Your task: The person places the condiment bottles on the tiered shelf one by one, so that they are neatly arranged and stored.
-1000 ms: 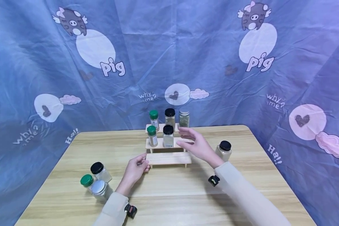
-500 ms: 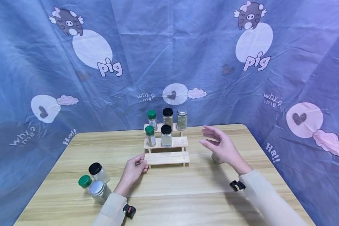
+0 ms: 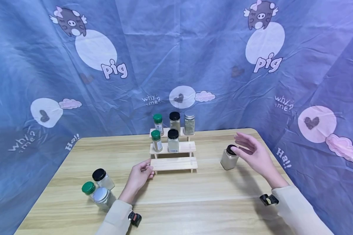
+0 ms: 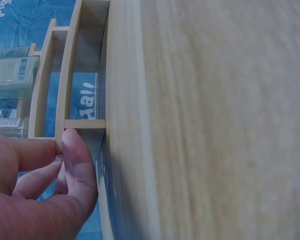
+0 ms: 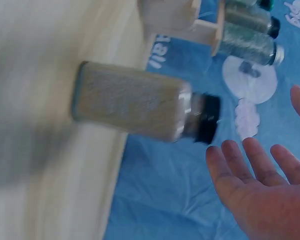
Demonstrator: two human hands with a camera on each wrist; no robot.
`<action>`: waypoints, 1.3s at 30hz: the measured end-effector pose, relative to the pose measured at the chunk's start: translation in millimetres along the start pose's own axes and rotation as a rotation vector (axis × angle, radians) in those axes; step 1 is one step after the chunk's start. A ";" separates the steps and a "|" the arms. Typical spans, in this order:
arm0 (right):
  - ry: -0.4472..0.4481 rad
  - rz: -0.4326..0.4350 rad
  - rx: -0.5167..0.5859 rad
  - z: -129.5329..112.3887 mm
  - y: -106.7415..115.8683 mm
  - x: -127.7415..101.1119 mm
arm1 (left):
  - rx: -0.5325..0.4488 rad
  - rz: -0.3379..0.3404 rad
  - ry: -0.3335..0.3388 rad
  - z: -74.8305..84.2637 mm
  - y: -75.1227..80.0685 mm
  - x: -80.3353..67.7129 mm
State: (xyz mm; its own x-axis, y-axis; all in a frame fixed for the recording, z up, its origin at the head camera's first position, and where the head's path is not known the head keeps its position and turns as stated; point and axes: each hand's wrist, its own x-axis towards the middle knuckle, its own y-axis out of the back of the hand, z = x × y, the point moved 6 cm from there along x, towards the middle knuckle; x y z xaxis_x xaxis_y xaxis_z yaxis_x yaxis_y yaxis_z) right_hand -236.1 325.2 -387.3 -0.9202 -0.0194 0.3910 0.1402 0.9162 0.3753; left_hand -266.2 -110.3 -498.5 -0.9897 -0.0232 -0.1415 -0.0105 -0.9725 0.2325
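Note:
A three-step wooden rack (image 3: pixel 173 164) stands at the middle back of the table. My left hand (image 3: pixel 148 170) pinches the left end of its lowest step; in the left wrist view the thumb and fingers of the left hand (image 4: pixel 55 170) close on the rack's end (image 4: pixel 67 90). A square glass jar with a black lid (image 3: pixel 228 160) stands on the table right of the rack. My right hand (image 3: pixel 244 147) hovers open just right of that jar, fingers spread by the lid. The right wrist view shows the jar (image 5: pixel 135 102) and the open right hand (image 5: pixel 260 185) apart.
Three jars fill the rack's top step (image 3: pixel 175 121) and two stand on the middle step (image 3: pixel 173 140). At front left stand a black-lid jar (image 3: pixel 101 178), a green-lid jar (image 3: pixel 89 188) and a silver-lid jar (image 3: pixel 101 195). A blue printed cloth (image 3: pixel 223 81) hangs behind the table.
My right hand has swung to the right, away from the rack's middle step, over to the black-lid jar. The left hand has kept its hold on the lowest step.

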 end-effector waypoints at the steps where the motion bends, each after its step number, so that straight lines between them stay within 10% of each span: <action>1: -0.011 -0.001 -0.009 3.7 0.6 -1.2 | -0.001 0.000 0.000 -0.3 0.1 0.1; 19: -0.188 -0.127 -0.057 72.6 -13.7 -18.7 | -0.013 -0.005 -0.006 -1.9 -1.7 -0.4; 39: -0.188 -0.130 -0.165 67.0 -38.2 -18.6 | 0.007 0.009 -0.009 3.1 0.2 -2.2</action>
State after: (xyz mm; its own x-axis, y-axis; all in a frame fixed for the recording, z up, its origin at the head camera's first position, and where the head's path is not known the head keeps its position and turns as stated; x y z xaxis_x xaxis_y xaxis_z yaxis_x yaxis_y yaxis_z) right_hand -248.8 317.4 -465.3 -0.9838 -0.0438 0.1738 0.0601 0.8330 0.5500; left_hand -264.5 -109.7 -495.1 -0.9910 -0.0303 -0.1306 -0.0021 -0.9706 0.2406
